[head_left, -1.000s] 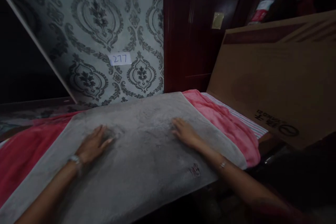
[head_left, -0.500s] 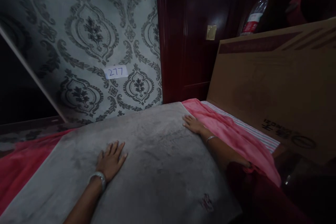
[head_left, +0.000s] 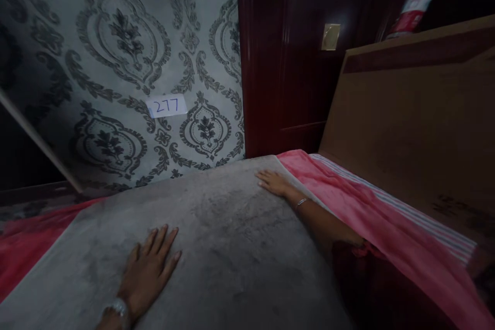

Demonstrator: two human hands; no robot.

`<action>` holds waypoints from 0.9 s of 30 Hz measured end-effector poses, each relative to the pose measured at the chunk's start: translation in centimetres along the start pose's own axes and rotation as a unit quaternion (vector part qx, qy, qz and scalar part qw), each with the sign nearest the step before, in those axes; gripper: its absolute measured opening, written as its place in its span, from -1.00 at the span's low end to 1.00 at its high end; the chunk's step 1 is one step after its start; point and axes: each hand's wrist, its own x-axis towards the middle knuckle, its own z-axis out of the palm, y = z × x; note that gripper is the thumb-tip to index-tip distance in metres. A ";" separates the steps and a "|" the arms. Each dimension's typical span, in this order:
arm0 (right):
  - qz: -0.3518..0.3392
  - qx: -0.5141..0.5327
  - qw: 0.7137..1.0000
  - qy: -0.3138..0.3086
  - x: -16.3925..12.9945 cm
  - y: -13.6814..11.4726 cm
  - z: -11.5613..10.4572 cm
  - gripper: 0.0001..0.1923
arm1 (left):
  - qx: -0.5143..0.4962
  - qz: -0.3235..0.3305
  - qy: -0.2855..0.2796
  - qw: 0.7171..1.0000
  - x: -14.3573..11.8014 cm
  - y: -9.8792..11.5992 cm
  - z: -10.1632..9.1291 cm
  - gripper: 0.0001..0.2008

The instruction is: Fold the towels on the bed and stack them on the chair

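Free room over grey cloth (head_left: 228, 252) between hands (head_left: 144, 279) (head_left: 274, 184), wall (head_left: 170, 62) beyond

Grey damask-patterned wallpaper (head_left: 127, 36) beside glossy dark-red panelling (head_left: 297, 82); dim light.

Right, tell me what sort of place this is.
Probably a room in a home, perhaps a bedroom: patterned wallpaper, a glossy dark-red panel, and a grey cloth flanked by pink fabric.

"277", handwritten in blue | white label (head_left: 167, 106) on patterned wallpaper (head_left: 127, 41) | carton (head_left: 402, 124) print: too blurred to read
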 end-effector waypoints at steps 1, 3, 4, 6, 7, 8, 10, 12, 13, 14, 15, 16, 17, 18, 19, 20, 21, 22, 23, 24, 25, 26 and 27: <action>0.026 0.001 1.000 0.000 0.4 1.5 -0.3 -0.39 | 0.000 0.001 -0.001 1.000 0.0 -0.1 0.1 -0.33; 0.072 0.003 0.997 0.000 1.0 3.9 -0.7 -0.38 | 0.000 0.001 -0.002 1.000 0.1 -0.3 0.4 -0.32; 0.087 0.003 0.996 0.000 1.2 4.8 -0.7 -0.37 | -0.001 0.001 -0.002 1.000 0.1 -0.4 0.6 -0.32; 0.101 0.000 0.995 0.000 1.3 5.6 -0.6 -0.37 | -0.008 0.001 0.005 1.000 0.2 -0.6 0.9 -0.32; 0.103 -0.003 0.995 0.000 1.4 5.7 -0.5 -0.37 | -0.014 0.002 0.011 1.000 0.2 -0.7 1.1 -0.32; 0.104 -0.006 0.995 -0.001 1.4 5.6 -0.5 -0.37 | -0.020 0.004 0.018 1.000 0.2 -0.8 1.2 -0.33; 0.110 -0.013 0.994 -0.002 1.8 5.0 -0.4 -0.39 | -0.032 0.008 0.030 0.999 0.2 -0.8 1.2 -0.34; 0.119 -0.024 0.993 0.006 2.5 4.0 -0.4 -0.40 | -0.037 0.008 0.033 0.999 0.1 -0.7 1.3 -0.34; 0.119 -0.030 0.992 0.015 2.9 3.4 -0.3 -0.40 | -0.040 0.009 0.033 0.999 0.0 -0.7 1.3 -0.34; 0.112 -0.034 0.993 0.024 3.2 2.8 -0.2 -0.40 | -0.043 0.009 0.032 0.998 -0.1 -0.7 1.4 -0.34; 0.099 -0.037 0.994 0.030 3.5 2.2 -0.1 -0.40 | -0.048 0.010 0.033 0.998 -0.1 -0.7 1.5 -0.34; 0.082 -0.038 0.995 0.033 3.7 1.7 0.1 -0.39 | -0.053 0.012 0.033 0.998 -0.1 -0.8 1.5 -0.35; 0.066 -0.037 0.997 0.033 3.8 1.3 0.3 -0.39 | -0.059 0.015 0.032 0.998 -0.1 -0.9 1.5 -0.36; 0.054 -0.035 0.998 0.030 3.7 1.1 0.6 -0.38 | -0.065 0.018 0.032 0.997 0.1 -1.1 1.4 -0.36; 0.046 -0.032 0.998 0.026 3.6 1.0 0.9 -0.38 | -0.070 0.023 0.032 0.997 0.5 -1.4 1.2 -0.36; 0.042 -0.029 0.998 0.024 3.5 1.0 1.3 -0.38 | -0.073 0.025 0.032 0.997 1.0 -1.7 0.9 -0.36; 0.042 -0.027 0.999 0.022 3.3 1.1 1.6 -0.37 | -0.071 0.022 0.034 0.997 1.7 -2.2 0.4 -0.35; 0.042 -0.024 0.999 0.022 3.1 1.3 2.0 -0.37 | -0.064 0.011 0.036 0.997 2.6 -2.9 -0.1 -0.36; 0.043 -0.022 0.999 0.023 3.0 1.6 2.3 -0.37 | -0.050 -0.013 0.034 0.998 3.6 -3.9 -0.6 -0.36; 0.046 -0.021 0.998 0.025 3.0 2.0 2.7 -0.37 | -0.028 -0.048 0.037 0.998 4.6 -5.0 -1.0 -0.35; 0.044 -0.021 0.998 0.035 3.1 2.4 3.1 -0.37 | -0.007 -0.087 0.030 0.996 5.6 -6.5 -1.3 -0.35; 0.043 -0.020 0.998 0.045 3.3 2.7 3.5 -0.37 | 0.003 -0.119 0.010 0.993 6.4 -8.0 -1.4 -0.35; 0.044 -0.019 0.997 0.053 3.5 3.1 3.8 -0.36 | 0.004 -0.152 -0.004 0.988 7.1 -9.7 -1.5 -0.35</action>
